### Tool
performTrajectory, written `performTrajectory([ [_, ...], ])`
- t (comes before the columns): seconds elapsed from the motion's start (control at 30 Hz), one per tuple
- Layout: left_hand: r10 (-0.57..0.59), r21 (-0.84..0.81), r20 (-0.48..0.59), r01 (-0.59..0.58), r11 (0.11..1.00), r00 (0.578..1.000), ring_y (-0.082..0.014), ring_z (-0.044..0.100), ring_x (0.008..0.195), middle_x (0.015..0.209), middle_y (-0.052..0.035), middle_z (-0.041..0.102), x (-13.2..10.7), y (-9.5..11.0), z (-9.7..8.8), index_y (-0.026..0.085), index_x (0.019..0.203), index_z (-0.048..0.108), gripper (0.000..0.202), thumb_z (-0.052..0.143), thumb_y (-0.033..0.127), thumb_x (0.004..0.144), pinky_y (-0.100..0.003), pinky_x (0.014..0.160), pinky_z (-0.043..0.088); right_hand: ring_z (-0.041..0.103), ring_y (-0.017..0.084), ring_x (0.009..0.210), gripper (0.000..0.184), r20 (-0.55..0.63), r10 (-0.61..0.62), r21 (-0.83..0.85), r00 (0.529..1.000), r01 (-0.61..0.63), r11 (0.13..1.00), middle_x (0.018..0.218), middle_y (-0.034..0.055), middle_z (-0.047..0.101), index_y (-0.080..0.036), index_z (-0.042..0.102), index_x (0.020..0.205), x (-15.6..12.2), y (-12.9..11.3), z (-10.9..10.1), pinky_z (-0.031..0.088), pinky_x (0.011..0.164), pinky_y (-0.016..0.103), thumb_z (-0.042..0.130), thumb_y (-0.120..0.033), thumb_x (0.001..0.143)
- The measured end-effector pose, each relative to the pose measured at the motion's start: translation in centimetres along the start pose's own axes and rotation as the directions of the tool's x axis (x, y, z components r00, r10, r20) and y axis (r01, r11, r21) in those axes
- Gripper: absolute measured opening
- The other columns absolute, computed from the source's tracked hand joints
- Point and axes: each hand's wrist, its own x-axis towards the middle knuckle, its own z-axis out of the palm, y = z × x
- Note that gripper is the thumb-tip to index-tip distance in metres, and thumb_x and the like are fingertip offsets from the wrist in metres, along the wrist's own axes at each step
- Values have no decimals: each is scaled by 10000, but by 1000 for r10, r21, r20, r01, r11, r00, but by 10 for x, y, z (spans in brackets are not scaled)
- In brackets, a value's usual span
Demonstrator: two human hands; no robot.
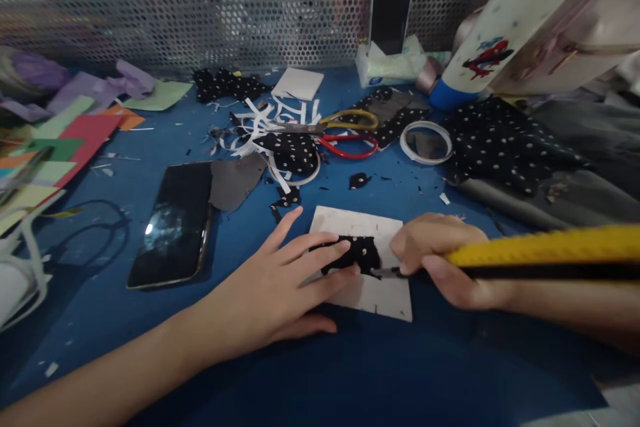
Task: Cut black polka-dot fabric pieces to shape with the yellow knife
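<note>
A small piece of black polka-dot fabric [366,255] lies on a white square card [385,300] on the blue table. My left hand [295,273] is open, its fingers spread and pressing the fabric's left part flat. My right hand [445,257] is closed around a long yellow-and-black tool [545,250], which runs out past the right edge of the view. Its thin metal tip touches or nearly touches the fabric's lower right corner. The tool is blurred, so its exact kind is unclear.
Scissors [320,128] lie among white strips and dotted scraps. A phone [173,227] lies left; another phone [393,0] stands at the back. A white ring [426,143], a bottle [505,33] and dotted cloth [500,140] are right. Coloured paper [90,140] lies left.
</note>
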Motion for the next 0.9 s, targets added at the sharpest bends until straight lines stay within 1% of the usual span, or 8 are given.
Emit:
performTrajectory([
  [0.03, 1, 3, -8, -1, 1000, 1000, -266, 429, 1329, 1354, -96, 548, 0, 0, 0, 219, 1357, 491, 499, 561, 466, 929, -621, 1170, 61, 537, 126, 556, 289, 28, 58, 12, 998, -58, 998, 630, 5, 562, -209, 517, 737, 2, -2, -4, 398, 510, 252, 405, -326, 976],
  [0.07, 3, 7, -18, -3, 1000, 1000, -266, 439, 1321, 1344, -99, 556, 0, 0, 0, 218, 1351, 498, 494, 568, 461, 926, -621, 1169, 70, 541, 124, 573, 307, -8, 88, 30, 996, -88, 996, 650, 7, 563, -203, 520, 736, 3, -3, -7, 408, 524, 248, 402, -349, 980],
  [0.2, 11, 30, -30, -10, 999, 999, -253, 451, 1311, 1340, -90, 562, -1, 1, 0, 220, 1344, 505, 476, 560, 452, 932, -595, 1178, 46, 527, 107, 568, 327, -8, 96, 70, 995, -95, 993, 638, -1, 553, -184, 554, 741, 4, -3, -10, 390, 517, 235, 441, -386, 972],
  [0.27, 7, 44, -11, -6, 999, 1000, -244, 436, 1324, 1353, -77, 552, -1, 1, -1, 223, 1356, 493, 472, 542, 447, 943, -570, 1185, 16, 482, 81, 519, 340, -51, 122, 175, 991, -111, 978, 620, -15, 520, -172, 561, 731, 3, 1, -7, 374, 492, 220, 449, -381, 974],
  [0.37, 5, 59, 5, -5, 998, 1000, -234, 415, 1338, 1372, -61, 538, -1, 2, -1, 226, 1368, 481, 470, 505, 456, 960, -535, 1190, -24, 407, 50, 446, 329, -123, 174, 373, 977, -117, 920, 613, -39, 460, -160, 574, 742, 1, 6, -2, 324, 419, 197, 463, -368, 972],
  [0.43, 4, 64, 6, -4, 998, 1000, -230, 409, 1341, 1379, -57, 532, 0, 2, -2, 225, 1368, 481, 471, 497, 465, 962, -526, 1191, -36, 410, 45, 437, 316, -144, 190, 426, 971, -113, 898, 634, -38, 461, -157, 583, 751, 0, 8, 0, 308, 397, 194, 473, -358, 968],
  [0.7, 9, 51, 15, -10, 999, 1000, -239, 393, 1352, 1397, -70, 517, -1, 0, 0, 222, 1380, 464, 521, 520, 501, 943, -557, 1186, -25, 427, 47, 447, 339, -101, 228, 415, 968, -167, 894, 629, -32, 462, -156, 581, 736, 0, 6, -2, 309, 381, 178, 481, -388, 962],
  [0.9, 3, 42, 8, -4, 999, 1000, -236, 391, 1354, 1390, -74, 520, -2, 0, 1, 222, 1382, 463, 519, 492, 514, 954, -557, 1187, -16, 414, 68, 446, 363, -140, 290, 389, 947, -217, 895, 599, -29, 440, -175, 575, 724, 0, 6, -2, 303, 371, 194, 452, -409, 973],
])
